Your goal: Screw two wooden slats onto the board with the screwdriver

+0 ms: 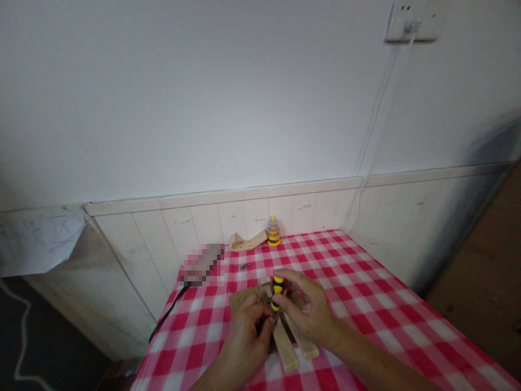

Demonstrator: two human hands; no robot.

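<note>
My right hand (311, 307) is closed around a yellow and black screwdriver (278, 285), held upright with its tip down. Beneath it lie pale wooden pieces (287, 347), two of them strips pointing towards me. My left hand (248, 331) is pinched at the foot of the screwdriver, against the wood; whatever its fingertips hold is hidden. Under the wood and partly covered by my hands is a brown board (239, 298) with small holes.
A red and white checked cloth (358, 304) covers the table. Near the wall stand a bent wooden piece (248, 243) and a clear-topped yellow container (273, 232). Several small screws (245, 266) lie in front of them. A pixelated object (203, 265) with a black strap rests at the left edge.
</note>
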